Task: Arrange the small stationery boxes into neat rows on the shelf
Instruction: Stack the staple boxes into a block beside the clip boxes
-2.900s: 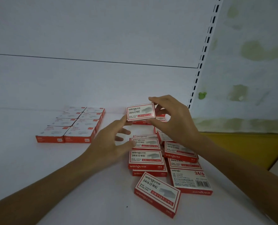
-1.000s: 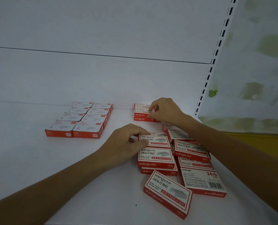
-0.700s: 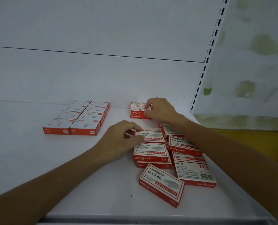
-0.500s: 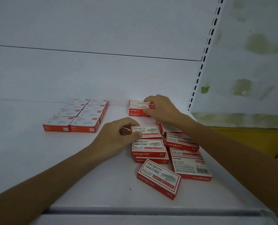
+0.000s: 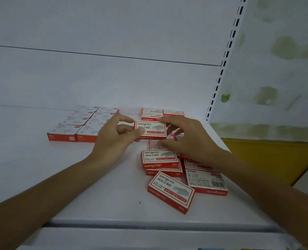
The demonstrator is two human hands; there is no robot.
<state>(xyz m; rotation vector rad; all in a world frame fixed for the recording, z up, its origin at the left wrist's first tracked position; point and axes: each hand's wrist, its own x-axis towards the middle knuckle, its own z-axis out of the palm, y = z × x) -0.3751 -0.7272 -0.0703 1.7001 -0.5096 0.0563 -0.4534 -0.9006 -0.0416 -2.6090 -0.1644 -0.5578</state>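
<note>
1. Stretched forward from both lower corners on bare forearms [image 5: 59, 183], wrists nearly straight.
2. With the left hand [image 5: 113, 141], pinching the left end of a small red-and-white cardboard box [image 5: 150, 129], thumb on top, index finger raised.
3. With the right hand [image 5: 191, 139], gripping that box's right end, fingers curled over, thumb beneath.

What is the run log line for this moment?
left hand: pinches staple box | right hand: at its right end, grip unclear | loose pile: unsorted

One left hand [image 5: 113, 141], one right hand [image 5: 189, 141]. Eight boxes form the left block [image 5: 83, 123]; one held box [image 5: 150, 129]; the heap [image 5: 167, 188] overlaps, uncountable.
</note>
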